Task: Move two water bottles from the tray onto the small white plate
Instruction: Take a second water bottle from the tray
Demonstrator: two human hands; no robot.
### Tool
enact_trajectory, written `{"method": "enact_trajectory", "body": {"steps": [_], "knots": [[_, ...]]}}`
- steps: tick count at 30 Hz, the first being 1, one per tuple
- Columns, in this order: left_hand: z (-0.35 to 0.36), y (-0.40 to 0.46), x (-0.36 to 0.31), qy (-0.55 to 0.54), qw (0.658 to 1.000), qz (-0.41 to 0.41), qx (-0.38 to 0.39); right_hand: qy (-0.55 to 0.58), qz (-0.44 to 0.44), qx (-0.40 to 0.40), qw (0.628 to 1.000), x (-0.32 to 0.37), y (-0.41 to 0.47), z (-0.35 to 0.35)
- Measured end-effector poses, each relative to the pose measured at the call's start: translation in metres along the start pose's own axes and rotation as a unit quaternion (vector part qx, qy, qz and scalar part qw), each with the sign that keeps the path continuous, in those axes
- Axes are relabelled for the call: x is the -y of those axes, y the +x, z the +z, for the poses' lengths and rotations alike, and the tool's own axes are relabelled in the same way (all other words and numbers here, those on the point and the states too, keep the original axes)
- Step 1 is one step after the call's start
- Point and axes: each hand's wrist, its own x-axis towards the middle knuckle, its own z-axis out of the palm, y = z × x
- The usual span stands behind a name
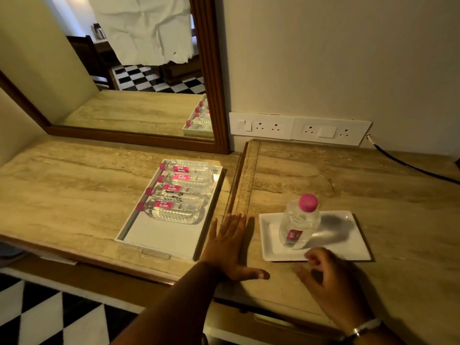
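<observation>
A white tray [161, 241] lies on the stone counter, left of centre. Several clear water bottles with pink caps lie side by side in its far half; the nearest one [171, 211] has its cap to the left. To the right, one bottle [297, 221] stands upright on the left part of the small white plate [348, 242]. My left hand [230, 245] rests flat on the counter between tray and plate, fingers spread, holding nothing. My right hand [331, 282] hovers just in front of the plate, fingers loosely curled and empty, apart from the bottle.
A wood-framed mirror [214, 78] leans on the wall behind the tray. Wall sockets [298, 128] and a black cable [410, 168] sit behind the plate. A raised step [242, 180] in the counter runs between tray and plate. Checkered floor shows below left.
</observation>
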Motion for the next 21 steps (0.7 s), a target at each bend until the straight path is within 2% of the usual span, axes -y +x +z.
{"method": "enact_trajectory", "body": {"steps": [2, 7, 10, 13, 17, 21], "knots": [[-0.009, -0.013, 0.036, 0.015, 1.000, -0.021, -0.010, -0.028, -0.044, 0.051, 0.997, 0.022, -0.007, 0.019], [-0.040, -0.057, 0.147, 0.063, 0.993, -0.104, 0.004, -0.110, -0.144, 0.113, 0.977, 0.106, 0.021, 0.075], [-0.055, -0.090, 0.210, 0.097, 0.985, -0.138, 0.027, -0.144, -0.195, 0.106, 0.964, 0.155, 0.045, 0.116], [-0.065, -0.121, 0.284, 0.121, 0.977, -0.167, 0.057, -0.239, -0.226, 0.096, 0.939, 0.203, 0.075, 0.186], [-0.058, -0.131, 0.352, 0.082, 0.980, -0.159, 0.090, -0.337, -0.250, 0.090, 0.903, 0.236, 0.118, 0.265], [-0.041, -0.122, 0.389, 0.039, 0.986, -0.102, 0.128, -0.399, -0.235, 0.114, 0.879, 0.264, 0.144, 0.313]]}}
